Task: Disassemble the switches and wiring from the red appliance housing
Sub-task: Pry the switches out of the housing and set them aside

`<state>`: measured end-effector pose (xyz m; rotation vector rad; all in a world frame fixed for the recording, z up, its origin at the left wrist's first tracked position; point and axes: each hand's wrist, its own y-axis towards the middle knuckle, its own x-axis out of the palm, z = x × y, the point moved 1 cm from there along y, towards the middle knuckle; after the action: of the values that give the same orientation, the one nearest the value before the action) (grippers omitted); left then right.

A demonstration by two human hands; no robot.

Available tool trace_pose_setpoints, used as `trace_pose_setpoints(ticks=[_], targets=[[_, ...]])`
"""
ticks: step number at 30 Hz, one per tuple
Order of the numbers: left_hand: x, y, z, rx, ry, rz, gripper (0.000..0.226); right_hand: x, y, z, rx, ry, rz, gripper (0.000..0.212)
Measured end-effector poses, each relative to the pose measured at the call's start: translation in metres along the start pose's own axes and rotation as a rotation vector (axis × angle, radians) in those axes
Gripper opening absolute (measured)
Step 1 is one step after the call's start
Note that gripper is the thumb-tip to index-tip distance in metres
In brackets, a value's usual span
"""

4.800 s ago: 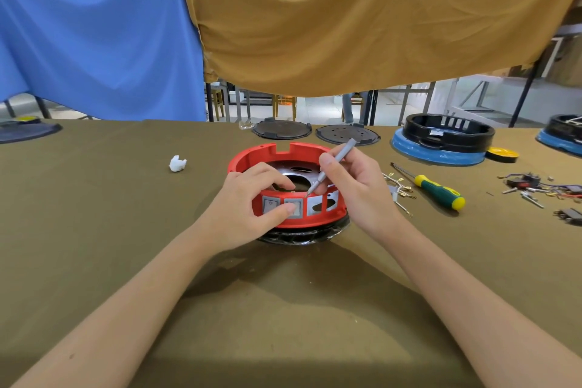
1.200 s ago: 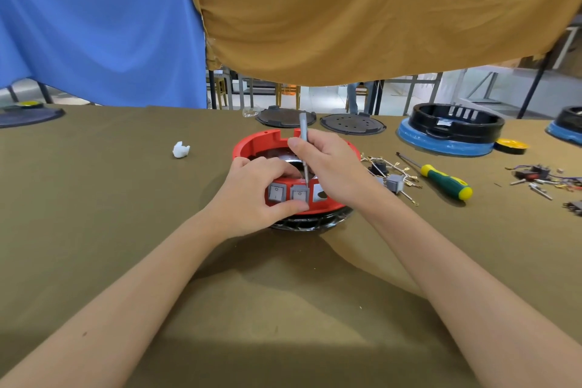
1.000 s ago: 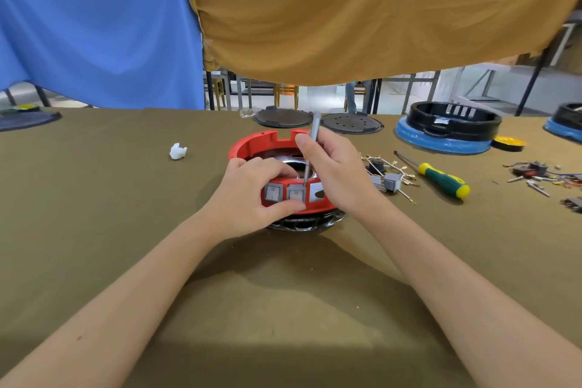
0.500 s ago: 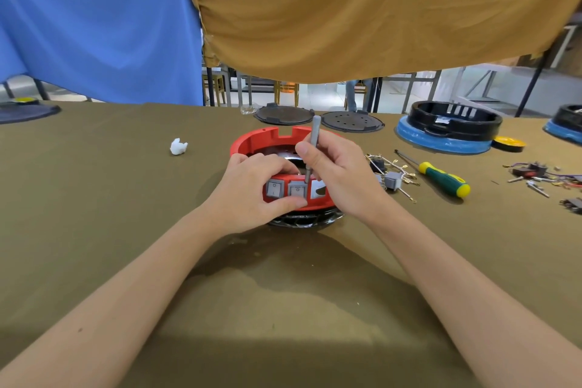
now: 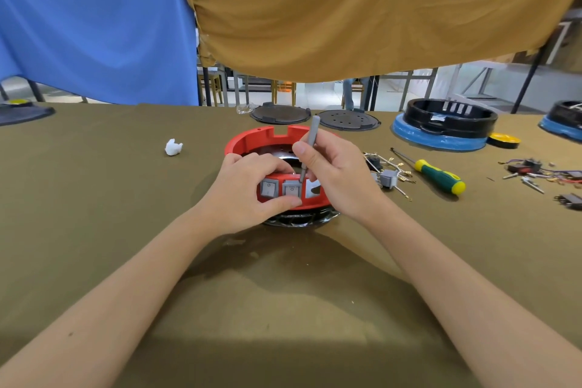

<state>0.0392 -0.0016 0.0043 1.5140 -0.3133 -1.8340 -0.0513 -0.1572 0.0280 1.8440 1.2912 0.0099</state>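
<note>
- The red appliance housing (image 5: 252,143), a round ring, is sitting open side up near the middle of the olive-covered worktop (image 5: 94,198), on top of a dark, shiny round part (image 5: 299,220).
- Its near wall is facing the person and is carrying a sideways row of openings: two grey switches, the left switch (image 5: 268,189) and the second switch (image 5: 291,190), are sitting in it side by side, and an empty opening (image 5: 312,190) is showing just to their right.
- The left hand (image 5: 245,195) is gripping the near wall, fingers curled over the rim into the ring and the thumb pressing along the wall below the second switch.
- The right hand (image 5: 338,173) is pinching a thin grey tool (image 5: 309,148) between thumb and fingers; its grip is clamped on the shaft.
- The tool's long axis is running nearly upright, leaning slightly, with the handle end pointing up and away and the tip pointing down at the rim beside the second switch's right edge; whether the tip is inside the gap is too small to tell.
- A removed grey switch with wires (image 5: 389,178) is lying on the worktop just right of the right hand.
- A green-and-yellow screwdriver (image 5: 437,175) is lying further right, its handle toward the person's right and its shaft pointing back left.
- A white crumpled scrap (image 5: 173,147) is lying well left of the housing.
- A black housing on a blue base (image 5: 447,126) is resting at the far right.
</note>
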Motion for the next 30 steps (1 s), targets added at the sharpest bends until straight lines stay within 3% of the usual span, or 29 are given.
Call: trace_pose_setpoints(ticks=[5,13,22,30], targets=[[0.000,0.000,-0.001,-0.007,0.006,-0.007,0.041,0.000,-0.001,0.001,0.009,0.030,-0.030,0.021],[0.000,-0.001,0.002,0.011,0.008,0.011,0.040,0.004,0.013,-0.003,0.148,-0.021,-0.121,0.031],[0.000,0.001,-0.001,-0.002,0.010,-0.006,0.040,-0.003,-0.002,-0.002,0.040,0.022,-0.006,0.024],[0.000,-0.001,-0.001,0.010,0.026,0.002,0.039,-0.002,0.007,-0.001,0.155,0.024,-0.072,0.030]])
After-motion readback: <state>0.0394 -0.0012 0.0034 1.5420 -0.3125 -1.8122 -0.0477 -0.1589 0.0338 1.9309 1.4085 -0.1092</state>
